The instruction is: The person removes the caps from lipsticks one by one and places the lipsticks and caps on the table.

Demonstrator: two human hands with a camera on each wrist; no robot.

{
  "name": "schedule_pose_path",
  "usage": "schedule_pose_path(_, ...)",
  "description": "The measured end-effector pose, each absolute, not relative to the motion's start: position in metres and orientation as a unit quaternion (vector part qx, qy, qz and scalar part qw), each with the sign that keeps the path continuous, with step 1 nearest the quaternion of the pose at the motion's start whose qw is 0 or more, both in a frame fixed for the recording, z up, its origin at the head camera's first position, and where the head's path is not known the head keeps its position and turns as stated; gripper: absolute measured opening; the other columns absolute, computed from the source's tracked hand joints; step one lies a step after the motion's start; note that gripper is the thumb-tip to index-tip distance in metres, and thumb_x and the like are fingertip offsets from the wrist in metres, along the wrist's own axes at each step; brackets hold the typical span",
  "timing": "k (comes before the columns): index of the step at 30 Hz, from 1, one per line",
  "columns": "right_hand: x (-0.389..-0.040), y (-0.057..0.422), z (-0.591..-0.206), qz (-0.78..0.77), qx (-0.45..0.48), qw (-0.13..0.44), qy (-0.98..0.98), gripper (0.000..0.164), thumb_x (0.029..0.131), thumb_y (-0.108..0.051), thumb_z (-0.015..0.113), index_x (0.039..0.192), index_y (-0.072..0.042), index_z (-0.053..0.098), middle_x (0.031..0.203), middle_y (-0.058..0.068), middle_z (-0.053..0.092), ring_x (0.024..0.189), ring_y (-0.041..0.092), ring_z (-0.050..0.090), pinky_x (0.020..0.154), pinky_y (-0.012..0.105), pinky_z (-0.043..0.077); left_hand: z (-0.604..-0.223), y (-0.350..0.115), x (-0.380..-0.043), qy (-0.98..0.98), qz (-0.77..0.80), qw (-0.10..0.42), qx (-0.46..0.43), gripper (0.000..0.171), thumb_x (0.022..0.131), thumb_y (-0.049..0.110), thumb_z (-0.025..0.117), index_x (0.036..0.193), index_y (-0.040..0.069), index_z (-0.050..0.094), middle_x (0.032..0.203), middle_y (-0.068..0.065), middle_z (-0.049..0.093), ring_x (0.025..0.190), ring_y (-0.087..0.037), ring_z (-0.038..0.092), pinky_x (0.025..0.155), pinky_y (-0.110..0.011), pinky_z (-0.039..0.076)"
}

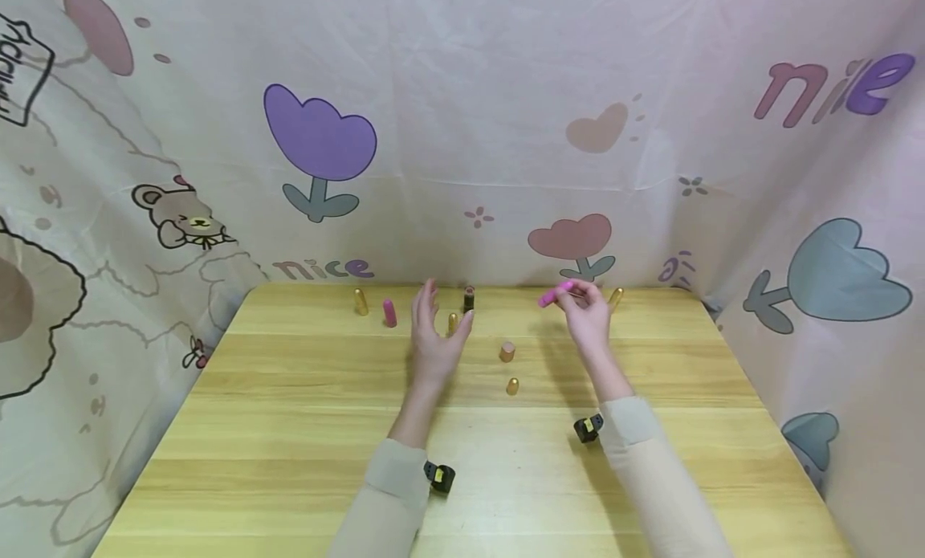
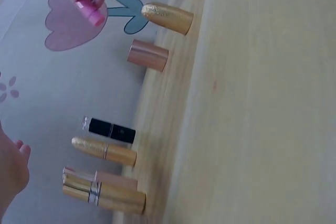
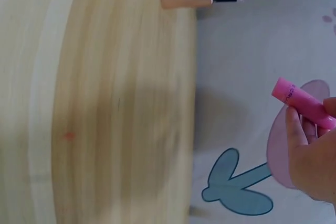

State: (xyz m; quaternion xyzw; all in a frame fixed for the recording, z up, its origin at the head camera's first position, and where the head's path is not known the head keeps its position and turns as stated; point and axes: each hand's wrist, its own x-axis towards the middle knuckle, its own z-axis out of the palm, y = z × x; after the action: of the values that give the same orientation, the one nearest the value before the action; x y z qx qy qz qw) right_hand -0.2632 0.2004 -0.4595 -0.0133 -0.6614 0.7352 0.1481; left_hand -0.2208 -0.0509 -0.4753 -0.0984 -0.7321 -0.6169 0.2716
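Above the table's far right part, my right hand pinches a pink lipstick tube between thumb and fingers. The right wrist view shows small lettering near one end of this tube, which is held at a slant. Over the far middle of the table, my left hand is raised with fingers and thumb spread apart, holding nothing. A gold lipstick stands behind its thumb in the head view, partly covered. Just beyond stands a black lipstick with a clear top.
Left of the left hand stand a pink tube and a gold lipstick. Between the arms are a copper cap and a short gold cap. Another gold lipstick stands beside the right hand. A printed curtain hangs behind the wooden table.
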Motion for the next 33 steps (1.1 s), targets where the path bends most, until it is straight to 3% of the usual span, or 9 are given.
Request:
schedule_pose_path(3, -0.260, 0.194, -0.456, 0.744, -0.011, 0.148, -0.651, 0.032, 0.099, -0.003, 0.069, 0.124, 0.010, 0.056, 0.097, 0.013, 0.075, 0.095, 0.023, 0.074, 0.097, 0.031, 0.060, -0.473, -0.044, -0.227, -0.732, -0.606, 0.284, -0.124, 0.083, 0.092, 0.013, 0.080, 0.157, -0.004, 0.032, 0.157, -0.023, 0.039, 0.145, -0.038, 0.041, 0.124, -0.046, 0.036)
schedule_pose_path(7, -0.256, 0.185, -0.452, 0.747, -0.007, 0.147, -0.648, 0.031, 0.098, 0.003, 0.067, 0.125, 0.011, 0.056, 0.099, 0.005, 0.072, 0.094, 0.015, 0.071, 0.094, 0.030, 0.061, -0.471, -0.037, -0.233, -0.730, -0.605, 0.283, -0.147, 0.080, 0.092, 0.013, 0.080, 0.156, -0.002, 0.035, 0.154, -0.020, 0.044, 0.143, -0.040, 0.044, 0.121, -0.052, 0.040)
schedule_pose_path(19, -0.244, 0.156, -0.442, 0.746, 0.026, 0.131, -0.652, 0.037, 0.097, 0.006, 0.066, 0.130, 0.012, 0.052, 0.112, 0.014, 0.062, 0.092, 0.013, 0.068, 0.092, 0.033, 0.062, -0.464, -0.024, -0.243, -0.752, -0.571, 0.254, -0.210, 0.077, 0.094, 0.010, 0.077, 0.158, 0.000, 0.034, 0.152, -0.017, 0.048, 0.122, -0.041, 0.062, 0.099, -0.044, 0.059)
schedule_pose_path(25, -0.239, 0.144, -0.441, 0.748, 0.028, 0.117, -0.652, 0.039, 0.096, 0.007, 0.067, 0.131, 0.014, 0.051, 0.113, 0.017, 0.063, 0.092, 0.013, 0.069, 0.090, 0.031, 0.063, -0.463, -0.022, -0.242, -0.764, -0.561, 0.219, -0.234, 0.076, 0.095, 0.006, 0.075, 0.158, -0.003, 0.033, 0.148, -0.022, 0.051, 0.114, -0.043, 0.066, 0.091, -0.052, 0.062)
schedule_pose_path(33, -0.235, 0.136, -0.440, 0.732, 0.024, 0.107, -0.672, 0.038, 0.096, 0.003, 0.069, 0.130, 0.009, 0.055, 0.117, 0.020, 0.064, 0.095, 0.014, 0.070, 0.093, 0.031, 0.062, -0.467, -0.022, -0.240, -0.807, -0.496, 0.207, -0.245, 0.065, 0.094, 0.007, 0.075, 0.152, -0.002, 0.046, 0.137, -0.017, 0.061, 0.109, -0.028, 0.067, 0.085, -0.041, 0.064)
